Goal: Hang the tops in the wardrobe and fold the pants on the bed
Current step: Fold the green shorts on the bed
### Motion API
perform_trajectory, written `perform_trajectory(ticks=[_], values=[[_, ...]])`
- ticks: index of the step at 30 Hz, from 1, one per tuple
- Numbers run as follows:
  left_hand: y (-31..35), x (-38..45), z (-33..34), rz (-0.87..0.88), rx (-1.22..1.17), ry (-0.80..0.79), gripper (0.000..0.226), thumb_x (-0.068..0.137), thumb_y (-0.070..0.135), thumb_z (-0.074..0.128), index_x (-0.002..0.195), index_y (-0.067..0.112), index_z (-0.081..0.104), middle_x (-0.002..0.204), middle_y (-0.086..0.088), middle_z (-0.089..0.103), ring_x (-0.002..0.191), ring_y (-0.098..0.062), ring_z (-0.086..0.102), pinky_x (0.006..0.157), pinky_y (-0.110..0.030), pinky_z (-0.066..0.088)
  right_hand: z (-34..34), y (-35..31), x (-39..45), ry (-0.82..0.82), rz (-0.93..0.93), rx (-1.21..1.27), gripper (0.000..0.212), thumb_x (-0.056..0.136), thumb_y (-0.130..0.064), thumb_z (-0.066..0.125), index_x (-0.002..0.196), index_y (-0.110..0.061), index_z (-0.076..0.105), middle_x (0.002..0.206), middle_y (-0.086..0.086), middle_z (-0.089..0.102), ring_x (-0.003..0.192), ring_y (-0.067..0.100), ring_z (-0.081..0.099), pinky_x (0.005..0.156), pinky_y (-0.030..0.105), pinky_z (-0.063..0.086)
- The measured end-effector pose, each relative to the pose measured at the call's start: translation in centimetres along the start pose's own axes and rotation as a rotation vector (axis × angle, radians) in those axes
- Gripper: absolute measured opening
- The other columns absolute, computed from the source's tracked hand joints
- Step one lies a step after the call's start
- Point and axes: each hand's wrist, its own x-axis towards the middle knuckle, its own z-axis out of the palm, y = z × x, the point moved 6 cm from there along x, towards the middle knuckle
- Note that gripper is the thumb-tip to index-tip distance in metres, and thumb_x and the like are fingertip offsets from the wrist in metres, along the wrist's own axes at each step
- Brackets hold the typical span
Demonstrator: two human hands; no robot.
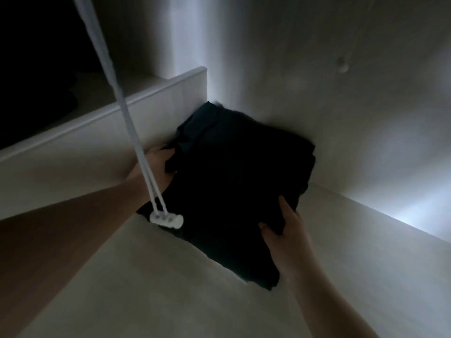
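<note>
Folded dark garment point(234, 181), prob. pants, near-black w/ a faint blue-green tint at its far end; stacked in several layers, edges uneven, a seam or band visible at the far corner. It sits on a pale shelf point(122, 276) inside a wardrobe, pushed toward the back right corner, its far end touching the back wall point(317, 69) and close to the side panel point(158, 98).

Left hand point(158, 167) grips the garment's left edge, fingers tucked under/into the cloth. Right hand point(284, 230) holds the near right edge, thumb on top, fingers curled beneath.

Shelf is smooth, off-white, dimly lit; bright streaks of light on the wall at right. Left of the panel: a dark compartment, contents too dark to tell. A white cord point(117, 89) w/ toggle point(166, 220) hangs in front of the camera.
</note>
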Motion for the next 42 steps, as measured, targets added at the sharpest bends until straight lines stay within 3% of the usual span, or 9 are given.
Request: perform_trajectory(ticks=[4,6,9,12,15,25,30,36,42], values=[[1.2,-0.8,-0.5,0.124,0.225,0.153,0.060,0.085,0.014,0.064,0.140,0.005,0.042,0.150,-0.023,0.027,0.139,-0.038,0.025,0.113,-0.046,0.023,-1.5,0.0,-1.1,0.058,0.058,-0.163,0.076,0.087,-0.030,0.063,0.149,-0.037,0.019,0.158,-0.001,0.007,0.142,0.024,0.021,0.110,0.034,0.027],[3.7,-2.0,-1.1,0.357,0.292,0.333,0.065,0.083,0.028,0.059,0.142,0.011,0.040,0.153,-0.019,0.025,0.142,-0.037,0.019,0.112,-0.057,0.019,-2.5,-3.1,-1.4,0.243,-0.172,-0.473,0.069,0.089,-0.040,0.056,0.149,-0.032,0.023,0.159,0.008,0.002,0.144,0.029,0.013,0.113,0.048,0.022],[6.8,-2.2,2.1,0.669,0.440,0.250,0.062,0.086,0.036,0.045,0.143,0.013,0.038,0.154,-0.010,0.029,0.144,-0.026,0.016,0.115,-0.054,0.013,0.2,-6.9,-0.3,0.280,-0.495,-0.732,0.066,0.083,-0.040,0.050,0.144,-0.018,0.039,0.155,0.017,0.023,0.143,0.035,0.022,0.110,0.059,0.017],[4.2,-0.1,4.8,0.491,0.556,0.054,0.074,0.087,0.057,0.022,0.151,0.021,0.014,0.160,-0.007,0.005,0.147,-0.025,-0.005,0.117,-0.044,-0.004,3.4,-5.7,2.3,0.046,-0.477,-0.958,0.068,0.090,-0.053,0.033,0.151,-0.027,0.019,0.160,0.009,0.005,0.147,0.026,-0.001,0.115,0.057,-0.003],[-0.3,1.3,4.8,0.314,0.585,0.071,0.087,0.080,0.075,0.000,0.152,0.025,0.004,0.159,-0.011,-0.009,0.147,-0.026,-0.008,0.118,-0.038,-0.004,2.3,-1.5,3.9,0.075,-0.333,-0.999,0.071,0.087,-0.065,0.013,0.151,-0.033,0.012,0.161,0.004,0.003,0.147,0.022,-0.003,0.115,0.052,-0.007],[-0.5,2.1,5.7,0.141,0.669,-0.008,0.078,0.090,0.067,0.025,0.152,0.023,0.006,0.159,-0.013,0.010,0.145,-0.029,0.013,0.117,-0.039,0.016,1.7,-0.8,5.0,-0.068,-0.141,-0.950,0.072,0.090,-0.065,0.021,0.150,-0.034,-0.003,0.160,0.001,-0.006,0.147,0.022,-0.004,0.117,0.050,0.008],[1.5,-1.6,3.5,-0.002,0.262,0.091,0.047,0.091,0.039,0.053,0.133,0.018,0.051,0.133,-0.011,0.053,0.119,-0.034,0.052,0.098,-0.043,0.045,0.0,-4.1,0.7,0.031,-0.211,-0.859,0.065,0.091,-0.046,0.048,0.148,-0.025,0.025,0.154,0.006,0.025,0.142,0.027,0.023,0.114,0.043,0.025],[5.9,-8.4,1.1,-0.126,-0.215,0.028,0.029,0.092,0.018,0.054,0.118,0.013,0.062,0.122,-0.006,0.064,0.115,-0.024,0.057,0.101,-0.029,0.041,-3.7,-6.6,-6.3,0.092,-0.123,-0.494,0.051,0.089,-0.035,0.057,0.136,-0.019,0.048,0.133,0.010,0.051,0.123,0.029,0.047,0.101,0.036,0.040],[11.3,-23.4,-6.2,-0.124,-0.436,0.117,0.022,0.091,0.018,0.055,0.111,0.019,0.064,0.109,-0.002,0.065,0.092,-0.018,0.058,0.075,-0.019,0.042,-6.2,-11.0,-14.9,0.172,-0.025,-0.267,0.045,0.092,-0.035,0.055,0.132,-0.016,0.051,0.133,0.012,0.053,0.122,0.030,0.049,0.097,0.033,0.039]])
